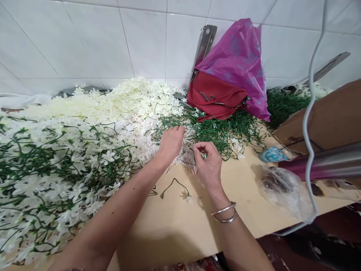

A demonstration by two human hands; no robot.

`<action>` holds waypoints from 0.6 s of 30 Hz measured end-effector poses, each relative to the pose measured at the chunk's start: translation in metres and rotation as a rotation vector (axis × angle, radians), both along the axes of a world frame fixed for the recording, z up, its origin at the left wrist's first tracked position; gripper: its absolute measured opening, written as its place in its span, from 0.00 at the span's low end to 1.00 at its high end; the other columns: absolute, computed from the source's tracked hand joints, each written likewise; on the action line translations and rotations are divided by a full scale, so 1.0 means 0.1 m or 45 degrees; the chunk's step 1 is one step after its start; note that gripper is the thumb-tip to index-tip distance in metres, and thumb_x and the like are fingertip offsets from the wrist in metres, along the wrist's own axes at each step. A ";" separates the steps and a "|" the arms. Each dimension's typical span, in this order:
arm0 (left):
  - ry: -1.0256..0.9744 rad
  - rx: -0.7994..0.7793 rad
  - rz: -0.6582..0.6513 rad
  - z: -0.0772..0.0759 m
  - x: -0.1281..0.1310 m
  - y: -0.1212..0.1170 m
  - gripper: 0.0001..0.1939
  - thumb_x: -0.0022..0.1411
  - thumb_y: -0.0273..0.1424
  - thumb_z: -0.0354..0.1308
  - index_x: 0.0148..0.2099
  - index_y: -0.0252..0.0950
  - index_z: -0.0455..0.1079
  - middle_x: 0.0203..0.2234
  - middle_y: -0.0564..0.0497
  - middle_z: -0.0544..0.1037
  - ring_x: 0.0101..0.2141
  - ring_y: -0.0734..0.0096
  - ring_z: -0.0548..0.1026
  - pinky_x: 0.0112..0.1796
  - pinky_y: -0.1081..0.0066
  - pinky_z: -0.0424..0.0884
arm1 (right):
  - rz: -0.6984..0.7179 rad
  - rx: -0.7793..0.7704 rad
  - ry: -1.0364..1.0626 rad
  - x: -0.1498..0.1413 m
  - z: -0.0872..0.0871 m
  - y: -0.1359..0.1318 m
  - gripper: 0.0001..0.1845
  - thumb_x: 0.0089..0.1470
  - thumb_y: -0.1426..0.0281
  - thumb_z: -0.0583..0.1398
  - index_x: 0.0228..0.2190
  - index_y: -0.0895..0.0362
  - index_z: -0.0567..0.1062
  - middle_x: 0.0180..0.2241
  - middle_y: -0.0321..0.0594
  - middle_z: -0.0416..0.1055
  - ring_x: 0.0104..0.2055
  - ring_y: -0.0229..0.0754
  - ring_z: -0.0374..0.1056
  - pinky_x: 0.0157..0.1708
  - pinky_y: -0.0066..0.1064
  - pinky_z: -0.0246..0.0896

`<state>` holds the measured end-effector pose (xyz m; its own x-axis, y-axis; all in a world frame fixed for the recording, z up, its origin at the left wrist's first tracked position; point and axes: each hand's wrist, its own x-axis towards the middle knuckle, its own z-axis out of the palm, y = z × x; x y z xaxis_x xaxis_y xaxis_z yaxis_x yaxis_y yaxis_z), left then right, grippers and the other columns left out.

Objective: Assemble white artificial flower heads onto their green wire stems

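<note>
Over the tan table (166,222), the left hand (172,142) curls, its grasp hidden; at its four o'clock the right hand (209,163) pinches, on what I cannot tell. From them, white flowers (84,148) lie at nine, green stems (225,137) at two; fine stem work seems in hand, next needing precision

White artificial flowers and green stems, loose and in heaps.
One lone stem (174,179) lies apart in front, bent to a peak, with a small white blossom (189,199) at its right end; bare green stems (225,131) tangle behind it to the right, slender white strands (148,149) spread beside them, and white-flowered sprays (107,157) pile up at the left, below cream blossoms (126,96).
</note>
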<state>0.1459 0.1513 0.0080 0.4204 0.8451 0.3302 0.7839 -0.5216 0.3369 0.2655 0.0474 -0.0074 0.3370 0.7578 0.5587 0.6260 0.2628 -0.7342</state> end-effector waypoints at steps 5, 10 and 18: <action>-0.170 -0.033 0.008 0.03 -0.12 -0.02 0.07 0.71 0.24 0.59 0.42 0.36 0.79 0.39 0.45 0.82 0.42 0.58 0.80 0.45 0.64 0.73 | 0.004 -0.013 0.052 -0.01 -0.01 -0.01 0.05 0.62 0.72 0.61 0.37 0.54 0.79 0.36 0.39 0.76 0.37 0.43 0.70 0.41 0.36 0.68; -0.803 -0.161 0.080 0.08 -0.25 -0.15 0.06 0.70 0.27 0.58 0.43 0.36 0.77 0.41 0.46 0.81 0.42 0.65 0.78 0.48 0.66 0.73 | 0.067 0.008 0.391 -0.03 0.01 -0.01 0.02 0.61 0.70 0.65 0.36 0.54 0.80 0.37 0.40 0.78 0.41 0.44 0.74 0.46 0.39 0.69; -1.649 -0.941 0.111 0.06 -0.39 -0.70 0.08 0.56 0.33 0.68 0.34 0.35 0.75 0.30 0.52 0.81 0.32 0.71 0.79 0.42 0.67 0.77 | 0.192 0.113 0.464 -0.21 0.10 -0.11 0.01 0.59 0.70 0.68 0.34 0.52 0.80 0.37 0.39 0.77 0.43 0.45 0.74 0.48 0.41 0.71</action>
<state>0.1070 0.0817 0.0138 0.1188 0.9899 -0.0775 -0.2391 0.1043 0.9654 0.2448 0.0369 0.0024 0.4138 0.7683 0.4883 0.2781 0.4041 -0.8714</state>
